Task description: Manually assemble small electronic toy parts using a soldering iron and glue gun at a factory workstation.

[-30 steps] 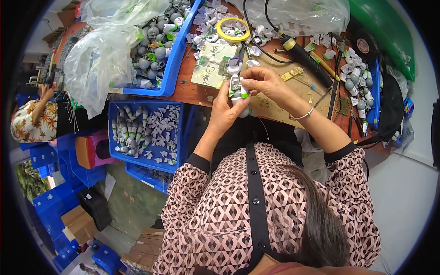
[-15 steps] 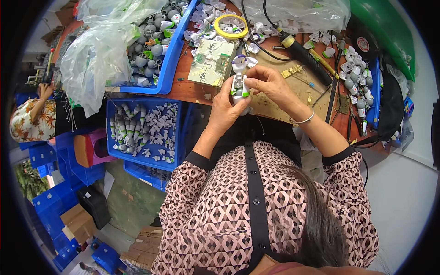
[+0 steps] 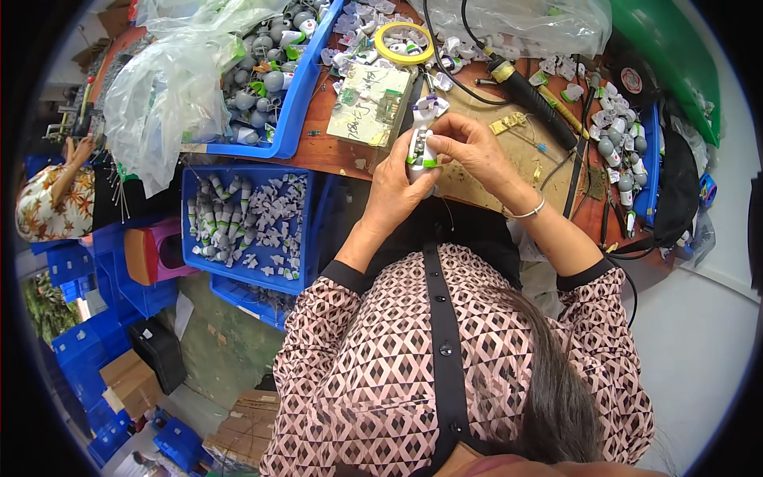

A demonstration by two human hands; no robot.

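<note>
My left hand (image 3: 391,189) is closed round a small white, green and grey plastic housing (image 3: 421,148), held upright over the table's near edge. Its upper side faces me, with small dark and metallic parts along the middle. My right hand (image 3: 479,155) pinches at the housing's right side with thumb and forefinger; whatever tiny part may lie between those fingertips is hidden. Just beyond the housing's top are white pieces with purple ends (image 3: 429,107); I cannot tell whether they are joined to it.
A pale box with circuit pieces (image 3: 367,105) lies behind my left hand, near a yellow tape roll (image 3: 403,43). Blue trays (image 3: 300,103) of grey-and-white parts stand left. A black-handled tool (image 3: 534,103) and cables lie to the right. Another person's arm (image 3: 70,171) shows far left.
The housing has turned slightly and shifted a little to the right in my left hand. My right fingertips stay against its right side. The whole view has shifted slightly.
</note>
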